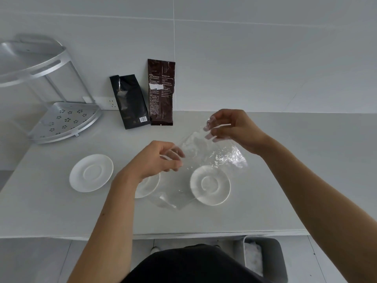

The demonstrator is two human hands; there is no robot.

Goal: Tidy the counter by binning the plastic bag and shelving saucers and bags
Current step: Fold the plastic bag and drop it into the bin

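Note:
A clear plastic bag is stretched above the counter between both hands. My left hand pinches its near-left edge and my right hand pinches its far top edge. Three white saucers lie on the counter: one at the left, one in the middle partly hidden under my left wrist, and one at the right seen partly through the plastic. A black bag and a dark brown bag lean against the back wall.
A two-tier metal corner shelf stands at the back left of the white counter. A wall socket sits behind it. A grey bin with a white liner stands on the floor below the counter's front right edge.

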